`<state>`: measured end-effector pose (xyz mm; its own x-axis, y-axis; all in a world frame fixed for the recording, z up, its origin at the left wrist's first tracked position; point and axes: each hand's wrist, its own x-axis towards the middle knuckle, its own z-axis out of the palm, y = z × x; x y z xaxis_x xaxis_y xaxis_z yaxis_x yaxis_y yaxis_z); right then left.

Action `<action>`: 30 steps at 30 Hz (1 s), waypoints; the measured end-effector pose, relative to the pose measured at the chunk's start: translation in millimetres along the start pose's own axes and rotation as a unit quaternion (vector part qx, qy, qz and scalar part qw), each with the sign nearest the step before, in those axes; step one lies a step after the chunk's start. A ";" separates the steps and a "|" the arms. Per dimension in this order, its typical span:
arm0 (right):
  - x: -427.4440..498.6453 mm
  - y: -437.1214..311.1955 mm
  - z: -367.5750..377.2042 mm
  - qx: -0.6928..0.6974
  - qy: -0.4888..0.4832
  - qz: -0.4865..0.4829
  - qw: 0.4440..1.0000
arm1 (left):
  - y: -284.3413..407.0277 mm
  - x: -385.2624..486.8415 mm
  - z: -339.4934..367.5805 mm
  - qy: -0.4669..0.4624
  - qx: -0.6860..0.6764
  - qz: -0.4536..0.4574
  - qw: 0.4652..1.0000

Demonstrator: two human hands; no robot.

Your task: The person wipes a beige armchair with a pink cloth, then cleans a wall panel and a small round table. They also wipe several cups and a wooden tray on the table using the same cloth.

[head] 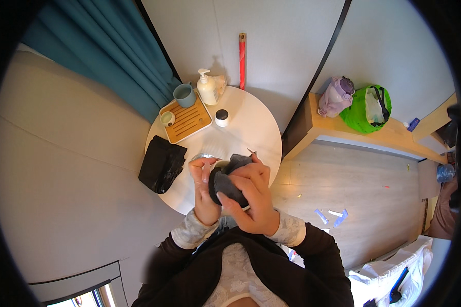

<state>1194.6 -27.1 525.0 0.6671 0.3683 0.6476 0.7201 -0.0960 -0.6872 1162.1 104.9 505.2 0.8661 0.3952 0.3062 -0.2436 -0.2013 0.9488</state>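
Above the near part of a round white table (257, 119), both hands meet around a dark grey cloth (226, 188) and a pale round vessel, perhaps a cup (222, 164), mostly covered by the cloth. My left hand (204, 192) grips the vessel's left side, with fingers at the rim and the cloth's dark edge. My right hand (253, 195) presses the bunched cloth against the vessel from the right. Part of the cloth sticks up beyond my right fingers. Behind my hands, a shiny clear round object (204, 156) on the table is partly hidden.
A bamboo tray (188, 124) carries a blue-grey mug (184, 95) and a small cup (168, 119). Nearby stand a pump bottle (208, 90), a dark-lidded jar (222, 118) and folded black plastic (162, 165). A wooden bench (322, 124) holds a green bag (359, 115). Scraps (340, 218) litter the floor.
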 end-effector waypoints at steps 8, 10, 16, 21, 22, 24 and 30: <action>5.2 10.4 -24.7 0.018 -0.089 -0.178 0.980 | 36.7 24.0 -29.0 -0.235 -0.276 -0.368 0.856; 3.1 2.8 -20.8 0.029 -0.042 -0.115 0.992 | 34.1 19.8 -16.2 -0.180 -0.241 -0.305 0.904; -8.5 -16.9 1.6 0.064 0.017 -0.070 0.995 | 39.7 11.2 -17.5 -0.178 -0.034 -0.007 0.983; -4.5 5.2 -18.1 -0.092 0.002 -0.232 0.968 | 46.5 28.3 -27.9 -0.287 -0.298 -0.378 0.828; -3.1 7.4 -18.4 -0.090 -0.007 -0.191 0.978 | 44.4 27.9 -22.2 -0.287 -0.229 -0.329 0.870; -2.1 6.1 -17.0 -0.054 -0.003 -0.120 0.991 | 40.0 18.8 -9.8 -0.191 -0.287 -0.288 0.893; 1.9 -6.1 0.6 0.023 0.024 -0.073 0.997 | 37.5 4.2 -1.3 -0.142 -0.141 -0.017 0.980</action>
<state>1191.4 -25.3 530.2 0.5650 0.3300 0.7562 0.8013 -0.0010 -0.5983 1156.0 100.1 542.1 0.9525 0.1232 0.2784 -0.2890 0.0788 0.9541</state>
